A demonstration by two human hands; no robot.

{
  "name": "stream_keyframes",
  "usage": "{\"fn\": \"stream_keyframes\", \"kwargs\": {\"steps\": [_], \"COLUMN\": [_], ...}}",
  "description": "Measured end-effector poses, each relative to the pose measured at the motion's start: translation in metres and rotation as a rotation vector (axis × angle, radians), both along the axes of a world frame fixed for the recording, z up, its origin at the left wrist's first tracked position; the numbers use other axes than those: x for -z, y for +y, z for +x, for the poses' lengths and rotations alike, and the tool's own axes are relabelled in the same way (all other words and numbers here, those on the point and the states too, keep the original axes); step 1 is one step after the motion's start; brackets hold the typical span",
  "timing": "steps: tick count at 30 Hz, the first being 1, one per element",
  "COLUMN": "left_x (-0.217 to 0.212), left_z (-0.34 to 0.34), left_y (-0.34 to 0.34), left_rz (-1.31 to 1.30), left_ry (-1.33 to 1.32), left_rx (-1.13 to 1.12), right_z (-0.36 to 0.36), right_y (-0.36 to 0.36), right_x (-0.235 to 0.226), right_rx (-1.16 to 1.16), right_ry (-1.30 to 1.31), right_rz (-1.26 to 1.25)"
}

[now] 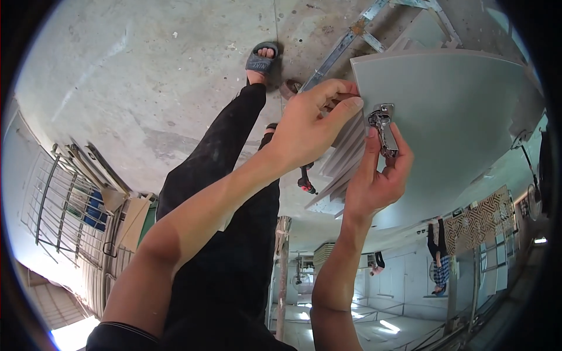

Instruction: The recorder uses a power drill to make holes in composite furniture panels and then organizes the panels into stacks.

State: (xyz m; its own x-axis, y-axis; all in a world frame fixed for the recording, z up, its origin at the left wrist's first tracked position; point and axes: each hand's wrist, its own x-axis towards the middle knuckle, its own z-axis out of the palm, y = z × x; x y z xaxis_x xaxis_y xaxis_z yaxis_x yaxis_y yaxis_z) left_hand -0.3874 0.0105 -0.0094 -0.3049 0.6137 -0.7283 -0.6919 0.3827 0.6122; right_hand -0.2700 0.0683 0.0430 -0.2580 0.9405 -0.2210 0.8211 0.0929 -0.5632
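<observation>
A shiny metal cabinet hinge (pixel 387 139) lies near the left edge of a smooth grey-green panel (pixel 456 111). My right hand (pixel 377 187) grips the hinge between thumb and fingers, close to the panel's face. Beside the same edge, my left hand (pixel 307 126) is bent inward, its thumb and fingertips drawn together right at the panel's rim. Whether anything small sits in those left fingers cannot be made out. Below the top panel, the edges of several stacked panels (pixel 348 149) show.
A red-and-black power tool (pixel 305 181) lies beside the stack. A metal frame (pixel 345 44) stands beyond, and a roll of tape (pixel 290 88) rests on the concrete floor (pixel 158 70). Metal racks (pixel 70 199) are at left. Another person (pixel 438 257) is in the background at right.
</observation>
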Motion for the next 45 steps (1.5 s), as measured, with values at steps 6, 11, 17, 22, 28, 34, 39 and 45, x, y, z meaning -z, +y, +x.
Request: {"fn": "stream_keyframes", "kwargs": {"steps": [6, 11, 17, 22, 28, 34, 39, 45], "left_x": [0.004, 0.009, 0.014, 0.012, 0.013, 0.006, 0.002, 0.004], "left_z": [-0.007, -0.008, -0.014, -0.015, -0.016, -0.024, -0.024, -0.017], "left_y": [0.017, 0.032, 0.035, 0.036, 0.037, 0.043, 0.053, 0.064], "left_rz": [0.006, 0.042, -0.017, -0.027, 0.007, -0.010, -0.061, -0.032], "left_ry": [-0.110, -0.104, -0.082, 0.025, 0.068, 0.012, -0.171, -0.067], "left_rx": [-0.009, 0.082, 0.149, 0.191, 0.231, 0.280, 0.162, 0.283], "right_z": [-0.004, -0.010, -0.006, -0.001, 0.017, 0.041, 0.041, 0.035], "right_y": [0.001, 0.003, 0.005, 0.009, 0.005, -0.017, -0.016, -0.008], "right_x": [-0.003, -0.006, -0.005, -0.004, 0.003, 0.011, 0.013, 0.002], "right_rx": [-0.053, -0.041, -0.028, -0.058, -0.271, -0.232, -0.310, -0.268], "right_ry": [-0.078, -0.088, -0.058, -0.037, -0.127, -0.032, -0.016, -0.115], "right_rz": [0.049, 0.028, -0.012, -0.019, 0.223, 0.191, 0.147, 0.071]}}
